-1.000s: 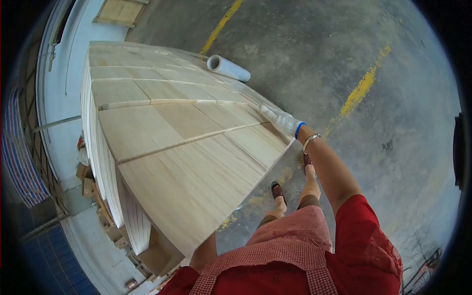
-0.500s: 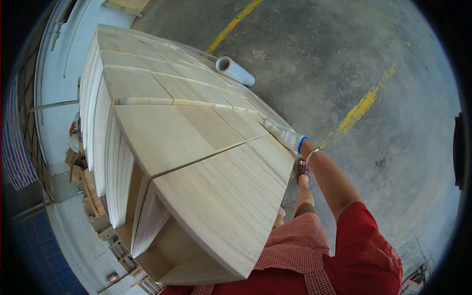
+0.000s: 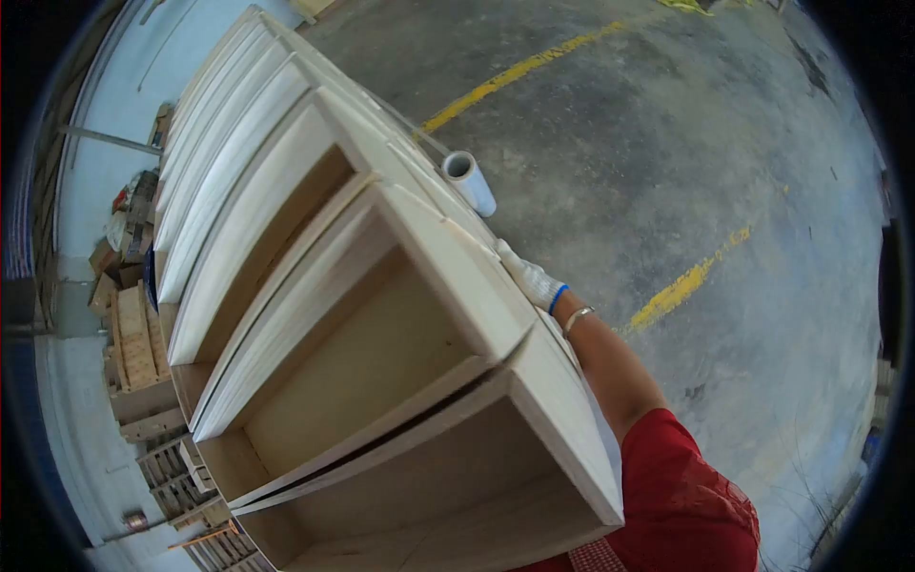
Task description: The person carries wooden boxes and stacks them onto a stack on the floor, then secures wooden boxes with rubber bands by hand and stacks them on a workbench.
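A long row of pale wooden drawer boxes [image 3: 434,253] stands side by side, their open sides facing me. Two boxes at the near end show bare wooden insides. My right hand [image 3: 529,276], in a white knit glove with a blue cuff, lies along the outer right face of the row. Its fingers look stretched out against the wood, though the fingertips are partly hidden. A metal bangle circles the wrist. My left hand is out of view. Beyond my right hand, a roll of clear wrap [image 3: 472,183] sits close to the row.
Concrete floor [image 3: 610,181] with yellow painted lines [image 3: 519,78] spreads to the right. Cardboard boxes [image 3: 143,405] and wooden pallets [image 3: 172,477] are stacked along the left, near a pale wall [image 3: 91,419]. A thin pole [image 3: 114,140] juts out at the upper left.
My view has shifted, so the boxes' open insides show more and their outer faces less. My right hand stays against the row. My legs have dropped out of view.
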### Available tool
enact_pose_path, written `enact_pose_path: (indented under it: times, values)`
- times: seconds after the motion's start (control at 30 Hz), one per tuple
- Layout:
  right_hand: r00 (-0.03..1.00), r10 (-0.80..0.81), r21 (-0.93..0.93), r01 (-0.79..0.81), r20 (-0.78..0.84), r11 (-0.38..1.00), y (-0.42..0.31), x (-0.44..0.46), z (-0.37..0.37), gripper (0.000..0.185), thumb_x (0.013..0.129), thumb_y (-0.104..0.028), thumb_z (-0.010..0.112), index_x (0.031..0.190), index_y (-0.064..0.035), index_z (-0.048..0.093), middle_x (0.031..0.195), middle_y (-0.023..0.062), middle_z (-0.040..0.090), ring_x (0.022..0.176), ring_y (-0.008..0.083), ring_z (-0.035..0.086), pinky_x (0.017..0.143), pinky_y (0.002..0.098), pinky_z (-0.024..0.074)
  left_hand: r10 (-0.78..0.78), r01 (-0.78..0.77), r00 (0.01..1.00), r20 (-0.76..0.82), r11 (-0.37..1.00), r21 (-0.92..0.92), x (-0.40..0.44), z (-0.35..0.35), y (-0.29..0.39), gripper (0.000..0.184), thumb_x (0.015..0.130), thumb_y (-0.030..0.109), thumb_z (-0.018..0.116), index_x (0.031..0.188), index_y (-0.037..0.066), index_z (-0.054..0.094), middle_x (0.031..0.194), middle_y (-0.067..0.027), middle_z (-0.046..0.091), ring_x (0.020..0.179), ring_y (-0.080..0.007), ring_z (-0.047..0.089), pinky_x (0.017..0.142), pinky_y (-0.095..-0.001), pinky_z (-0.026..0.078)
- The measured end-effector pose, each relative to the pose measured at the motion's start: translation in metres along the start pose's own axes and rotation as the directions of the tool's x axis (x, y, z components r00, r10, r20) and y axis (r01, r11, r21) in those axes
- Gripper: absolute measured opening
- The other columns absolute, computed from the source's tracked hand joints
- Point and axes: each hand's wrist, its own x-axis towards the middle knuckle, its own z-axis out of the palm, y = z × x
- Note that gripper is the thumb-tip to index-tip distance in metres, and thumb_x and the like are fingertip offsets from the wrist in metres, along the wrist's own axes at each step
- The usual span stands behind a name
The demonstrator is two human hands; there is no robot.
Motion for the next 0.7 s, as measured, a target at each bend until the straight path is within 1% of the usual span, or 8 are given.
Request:
enact_pose_path:
  times: [0.03, 0.1, 0.13, 0.17, 0.2, 0.4, 0.53, 0.7]
  values:
    - [1.000, -0.010, 0.031, 0.009, 0.025, 0.999, 0.005, 0.005, -0.001, 0.098, 0.086, -0.079, 0.025, 0.141, 0.0000, 0.042, 0.144, 0.0243, 0.041, 0.139, 0.0333, 0.033, 0.115, 0.0370, 0.0221, 0.000, 0.000, 1.000, -0.002, 1.000, -0.007, 0.001, 0.001, -0.001, 0.090, 0.087, 0.073, 0.036, 0.150, 0.009, 0.027, 0.155, -0.0115, 0.024, 0.141, -0.0299, 0.026, 0.111, -0.0558, 0.018]
    - [0.998, -0.009, 0.059, 0.005, 0.063, 0.998, 0.020, 0.019, -0.004, 0.097, 0.087, -0.078, 0.026, 0.141, 0.0000, 0.042, 0.144, 0.0227, 0.042, 0.138, 0.0305, 0.035, 0.114, 0.0357, 0.0236, -0.004, 0.004, 1.000, -0.001, 1.000, -0.020, 0.002, 0.003, -0.003, 0.090, 0.087, 0.073, 0.036, 0.150, 0.009, 0.026, 0.155, -0.0115, 0.024, 0.141, -0.0300, 0.026, 0.111, -0.0559, 0.018]
    - [0.999, -0.024, 0.041, 0.023, 0.032, 0.999, -0.004, -0.005, -0.004, 0.096, 0.087, -0.078, 0.027, 0.140, 0.0003, 0.044, 0.142, 0.0226, 0.044, 0.136, 0.0279, 0.037, 0.113, 0.0344, 0.0250, -0.010, 0.010, 1.000, -0.004, 1.000, -0.027, 0.000, 0.005, -0.006, 0.090, 0.087, 0.073, 0.037, 0.150, 0.009, 0.026, 0.155, -0.0115, 0.024, 0.141, -0.0300, 0.026, 0.111, -0.0559, 0.018]
    - [0.999, 0.000, 0.027, -0.002, 0.044, 1.000, 0.000, 0.003, -0.006, 0.096, 0.087, -0.078, 0.027, 0.138, 0.0015, 0.046, 0.141, 0.0223, 0.045, 0.134, 0.0254, 0.039, 0.111, 0.0330, 0.0271, -0.014, 0.014, 1.000, -0.006, 0.999, -0.032, 0.000, 0.006, -0.008, 0.091, 0.087, 0.073, 0.037, 0.150, 0.009, 0.026, 0.156, -0.0115, 0.024, 0.141, -0.0300, 0.026, 0.111, -0.0560, 0.018]
    - [0.996, -0.034, 0.102, 0.026, 0.083, 0.994, -0.012, -0.009, -0.006, 0.098, 0.087, -0.078, 0.028, 0.137, 0.0033, 0.046, 0.140, 0.0217, 0.047, 0.132, 0.0236, 0.041, 0.110, 0.0326, 0.0294, -0.018, 0.018, 1.000, -0.009, 0.999, -0.043, -0.001, 0.007, -0.011, 0.091, 0.087, 0.073, 0.037, 0.150, 0.009, 0.026, 0.156, -0.0114, 0.024, 0.141, -0.0300, 0.026, 0.111, -0.0560, 0.018]
    - [0.999, 0.046, 0.213, -0.041, -0.016, 0.976, 0.002, -0.004, 0.001, 0.089, 0.088, -0.073, 0.035, 0.136, 0.0006, 0.049, 0.131, 0.0205, 0.055, 0.124, 0.0254, 0.049, 0.105, 0.0327, 0.0353, -0.013, 0.009, 0.999, -0.040, 0.997, -0.079, -0.007, 0.014, -0.021, 0.091, 0.087, 0.073, 0.037, 0.150, 0.009, 0.026, 0.156, -0.0114, 0.023, 0.141, -0.0301, 0.025, 0.111, -0.0563, 0.018]
    - [0.995, 0.076, 0.216, -0.061, -0.060, 0.974, 0.031, -0.037, -0.005, 0.083, 0.089, -0.068, 0.037, 0.136, -0.0001, 0.048, 0.129, 0.0192, 0.056, 0.122, 0.0250, 0.050, 0.103, 0.0330, 0.0369, -0.002, -0.004, 0.998, -0.065, 0.996, -0.092, -0.011, 0.019, -0.025, 0.091, 0.086, 0.074, 0.037, 0.150, 0.009, 0.025, 0.156, -0.0113, 0.023, 0.142, -0.0301, 0.025, 0.111, -0.0564, 0.018]
    - [0.987, 0.135, 0.177, -0.118, -0.088, 0.977, 0.071, -0.080, -0.022, 0.077, 0.090, -0.061, 0.039, 0.137, -0.0011, 0.048, 0.127, 0.0175, 0.056, 0.120, 0.0244, 0.051, 0.100, 0.0333, 0.0387, -0.016, 0.001, 0.994, -0.111, 0.990, -0.138, -0.024, 0.019, -0.035, 0.092, 0.086, 0.074, 0.037, 0.151, 0.010, 0.025, 0.157, -0.0112, 0.022, 0.142, -0.0301, 0.024, 0.111, -0.0566, 0.017]
